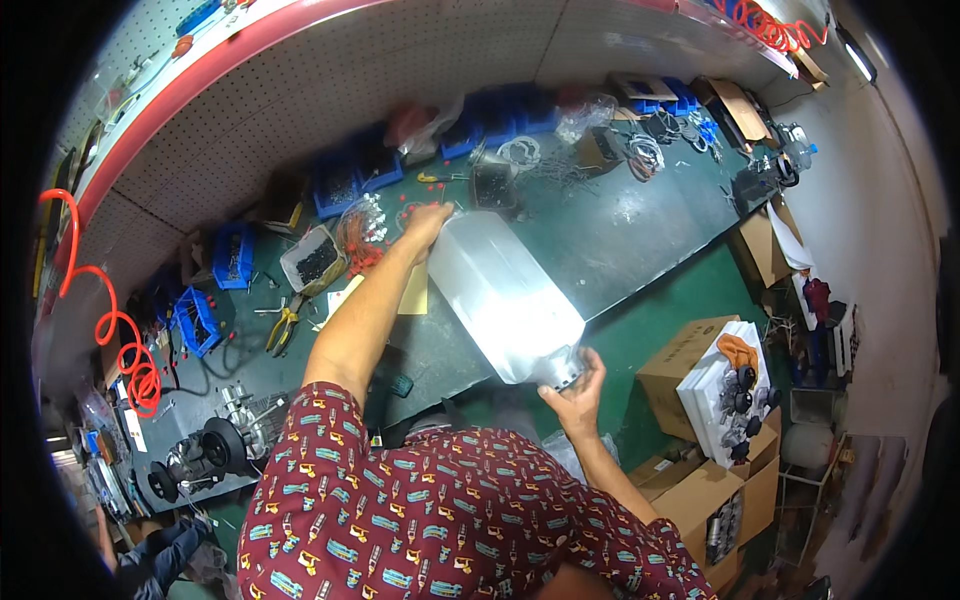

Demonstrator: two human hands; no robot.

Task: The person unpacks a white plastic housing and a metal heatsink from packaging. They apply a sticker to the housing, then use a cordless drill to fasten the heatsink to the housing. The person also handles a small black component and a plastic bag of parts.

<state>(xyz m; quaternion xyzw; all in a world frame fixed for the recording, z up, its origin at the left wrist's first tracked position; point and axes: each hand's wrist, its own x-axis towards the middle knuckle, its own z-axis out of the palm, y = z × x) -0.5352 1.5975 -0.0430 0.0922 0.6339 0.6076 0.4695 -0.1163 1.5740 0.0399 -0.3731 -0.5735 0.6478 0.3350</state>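
Currently: long metal box held at both ends over the bench edge

Left hand (428, 222) is stretched out, fingers curled over the far end of the metal box (505, 295). Right hand (578, 385) grips the near end, fingers wrapped round a round metal fitting (563, 370) that sticks out of the box. The box lies slanted on the green bench (620, 230); its near end hangs past the bench edge, over the green floor (660, 320).

Open room: a bare stretch of bench lies to the right of the left fingers, between the box and the clutter along the pegboard wall (330, 120). Left of those fingers the space is tight: a clear bag of red-tipped parts (365, 225) sits just beside them, and a yellow sheet (410, 290) lies under the forearm.

Containers: a white tub (315, 260) holds small dark parts. Blue bins (345, 185) stand along the wall; contents too small to tell. Right of the right fingers, on the floor, an open cardboard box (690, 370) carries a white tray (725, 395) with dark round parts and an orange cloth (738, 350). Yellow-handled pliers (283, 325) lie well left of the box.
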